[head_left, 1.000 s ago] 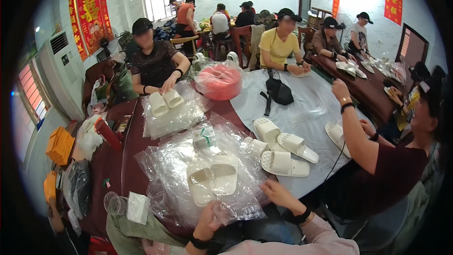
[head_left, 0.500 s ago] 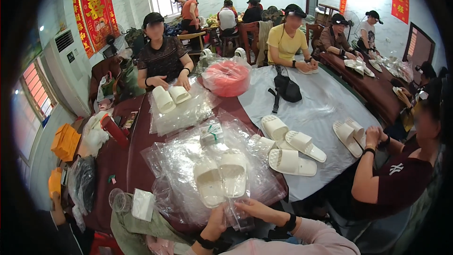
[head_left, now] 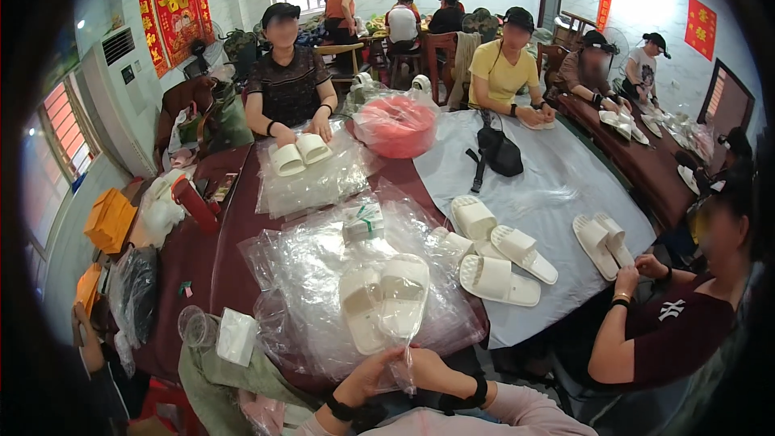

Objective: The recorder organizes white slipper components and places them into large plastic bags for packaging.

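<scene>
On plastic bags point(head_left: 323, 274), slippers point(head_left: 383, 300) toes away

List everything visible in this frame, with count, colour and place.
slippers in clear bag: two, cream, near table edge
loose slippers: about four, cream, centre-right on grey sheet
slipper pair: two, cream, by the right co-worker
slipper pair: two, cream, under the far co-worker's hands
black pouch: one, on grey sheet
red bundle: one, far centre
left hand: pinching the bag's mouth
right hand: pinching the bag's mouth
</scene>
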`<action>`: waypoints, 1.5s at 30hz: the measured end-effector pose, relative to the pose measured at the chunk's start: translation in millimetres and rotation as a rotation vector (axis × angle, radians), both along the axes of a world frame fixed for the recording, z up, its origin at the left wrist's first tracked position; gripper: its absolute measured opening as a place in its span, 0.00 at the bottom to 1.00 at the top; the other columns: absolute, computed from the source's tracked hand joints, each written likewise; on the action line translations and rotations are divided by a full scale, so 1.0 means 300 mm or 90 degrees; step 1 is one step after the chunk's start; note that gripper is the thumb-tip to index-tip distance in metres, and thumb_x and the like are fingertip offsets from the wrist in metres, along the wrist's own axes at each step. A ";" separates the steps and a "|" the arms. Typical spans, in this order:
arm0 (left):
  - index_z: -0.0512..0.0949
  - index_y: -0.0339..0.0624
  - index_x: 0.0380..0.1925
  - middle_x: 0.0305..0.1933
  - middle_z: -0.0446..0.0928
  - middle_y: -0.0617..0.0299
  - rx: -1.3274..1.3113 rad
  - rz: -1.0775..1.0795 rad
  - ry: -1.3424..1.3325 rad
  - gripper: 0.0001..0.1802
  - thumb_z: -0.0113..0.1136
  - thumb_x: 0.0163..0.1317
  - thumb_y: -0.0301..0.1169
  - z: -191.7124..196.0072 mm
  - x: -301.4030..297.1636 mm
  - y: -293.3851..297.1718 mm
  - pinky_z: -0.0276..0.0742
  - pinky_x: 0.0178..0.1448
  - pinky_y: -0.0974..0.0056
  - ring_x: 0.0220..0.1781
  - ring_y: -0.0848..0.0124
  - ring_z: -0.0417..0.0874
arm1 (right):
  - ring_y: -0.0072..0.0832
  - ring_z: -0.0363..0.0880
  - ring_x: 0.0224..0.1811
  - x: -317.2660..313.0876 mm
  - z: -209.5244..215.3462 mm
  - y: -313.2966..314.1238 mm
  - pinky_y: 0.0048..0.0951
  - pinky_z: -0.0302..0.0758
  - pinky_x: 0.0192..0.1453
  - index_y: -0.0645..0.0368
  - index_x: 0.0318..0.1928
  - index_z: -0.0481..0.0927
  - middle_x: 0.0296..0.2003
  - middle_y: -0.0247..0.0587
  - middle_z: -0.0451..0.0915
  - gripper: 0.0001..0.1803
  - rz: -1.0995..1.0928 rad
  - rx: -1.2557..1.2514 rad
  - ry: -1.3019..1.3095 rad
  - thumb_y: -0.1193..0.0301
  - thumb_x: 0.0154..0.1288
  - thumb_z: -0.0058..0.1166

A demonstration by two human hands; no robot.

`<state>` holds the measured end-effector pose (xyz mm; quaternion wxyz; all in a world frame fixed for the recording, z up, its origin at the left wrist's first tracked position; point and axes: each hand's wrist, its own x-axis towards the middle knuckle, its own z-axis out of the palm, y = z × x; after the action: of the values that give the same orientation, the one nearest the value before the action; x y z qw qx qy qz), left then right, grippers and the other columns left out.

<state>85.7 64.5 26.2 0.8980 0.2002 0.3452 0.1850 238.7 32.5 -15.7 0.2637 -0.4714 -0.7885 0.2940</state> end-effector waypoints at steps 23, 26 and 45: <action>0.65 0.35 0.58 0.57 0.71 0.56 0.129 -0.062 -0.074 0.26 0.46 0.65 0.39 -0.122 -0.041 0.009 0.66 0.62 0.60 0.58 0.67 0.72 | 0.55 0.78 0.32 0.005 0.053 -0.055 0.47 0.74 0.37 0.66 0.51 0.65 0.27 0.61 0.77 0.24 -0.068 -0.153 0.059 0.62 0.61 0.50; 0.62 0.33 0.60 0.61 0.67 0.55 0.235 -0.123 -0.072 0.32 0.46 0.64 0.47 -0.148 -0.065 0.002 0.60 0.66 0.59 0.60 0.65 0.69 | 0.44 0.79 0.28 0.031 0.074 -0.030 0.40 0.75 0.34 0.66 0.44 0.70 0.25 0.54 0.78 0.16 0.028 -0.239 0.166 0.66 0.62 0.48; 0.66 0.39 0.51 0.48 0.70 0.58 0.415 0.215 -0.218 0.23 0.49 0.66 0.44 0.061 -0.061 -0.026 0.55 0.68 0.54 0.65 0.61 0.62 | 0.27 0.76 0.21 -0.012 0.234 0.028 0.23 0.73 0.24 0.67 0.49 0.70 0.25 0.43 0.78 0.18 0.218 -0.641 0.587 0.65 0.67 0.38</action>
<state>67.5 56.7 44.4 0.7891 0.3813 0.1418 0.4602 234.9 40.8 54.4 0.2710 -0.2330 -0.4275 0.8304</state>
